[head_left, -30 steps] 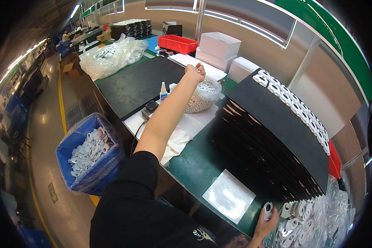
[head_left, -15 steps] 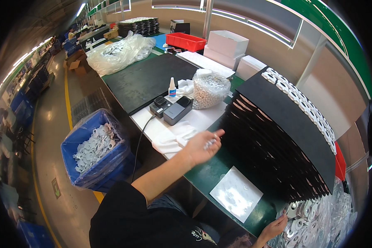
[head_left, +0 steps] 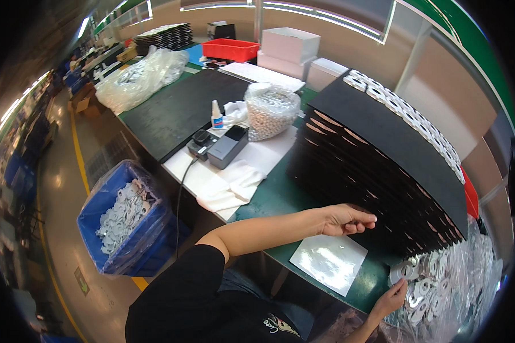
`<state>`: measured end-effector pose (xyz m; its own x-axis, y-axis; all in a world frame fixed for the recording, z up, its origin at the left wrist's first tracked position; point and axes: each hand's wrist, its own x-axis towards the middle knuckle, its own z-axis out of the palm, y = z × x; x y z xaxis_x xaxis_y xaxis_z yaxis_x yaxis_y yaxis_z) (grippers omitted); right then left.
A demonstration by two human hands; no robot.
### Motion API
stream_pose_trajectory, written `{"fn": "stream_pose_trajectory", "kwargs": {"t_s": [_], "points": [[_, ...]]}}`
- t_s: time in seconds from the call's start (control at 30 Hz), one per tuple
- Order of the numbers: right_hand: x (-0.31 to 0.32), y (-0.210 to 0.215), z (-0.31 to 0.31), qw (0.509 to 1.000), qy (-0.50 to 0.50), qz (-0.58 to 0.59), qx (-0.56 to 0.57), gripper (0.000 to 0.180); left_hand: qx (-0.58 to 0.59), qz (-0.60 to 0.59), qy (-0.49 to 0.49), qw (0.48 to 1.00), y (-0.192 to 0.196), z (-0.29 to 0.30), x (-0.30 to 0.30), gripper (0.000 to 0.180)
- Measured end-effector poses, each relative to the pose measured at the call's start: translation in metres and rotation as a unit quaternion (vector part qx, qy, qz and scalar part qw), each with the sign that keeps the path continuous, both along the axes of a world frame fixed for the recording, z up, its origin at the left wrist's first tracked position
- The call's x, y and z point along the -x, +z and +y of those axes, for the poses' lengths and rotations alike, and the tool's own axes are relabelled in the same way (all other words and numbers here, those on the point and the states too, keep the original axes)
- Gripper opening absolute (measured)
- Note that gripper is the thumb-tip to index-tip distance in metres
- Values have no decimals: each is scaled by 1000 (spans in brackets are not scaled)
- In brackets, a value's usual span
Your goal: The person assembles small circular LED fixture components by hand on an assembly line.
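White round bead [head_left: 375,218] pinched by the left hand [head_left: 346,219] wants steady fingertips; whether the right hand [head_left: 390,299] grips flat silvery-white rings [head_left: 423,285], I cannot tell.

A small white bead [head_left: 375,218] is showing at the fingertips of the left hand [head_left: 348,220]; a flat white ring [head_left: 399,271] is lying at those of the right hand [head_left: 391,298].

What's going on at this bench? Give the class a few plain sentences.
A person's bare hands are busy at a green bench. The left hand, its fingers closed on what looks like a white bead, is in front of a stack of black boards. The right hand is at a heap of white ring-shaped pieces; whether it grips one is unclear. A clear bag of beads stands farther back.
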<state>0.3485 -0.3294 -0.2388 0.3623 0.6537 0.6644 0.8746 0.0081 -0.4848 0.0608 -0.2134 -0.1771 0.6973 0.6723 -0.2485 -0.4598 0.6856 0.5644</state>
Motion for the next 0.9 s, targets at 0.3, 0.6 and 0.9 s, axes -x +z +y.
{"fn": "stream_pose_trajectory", "kwargs": {"t_s": [0.3,0.6,0.9], "points": [[5,7,7,975,106,189,49,16,-1,-28,82,996,-21,7,13,30],[55,16,17,860,291,400,126,13,-13,-45,71,996,-20,1,14,17],[106,14,43,842,369,361,157,10,-20,-63,78,995,-30,9,13,20]]}}
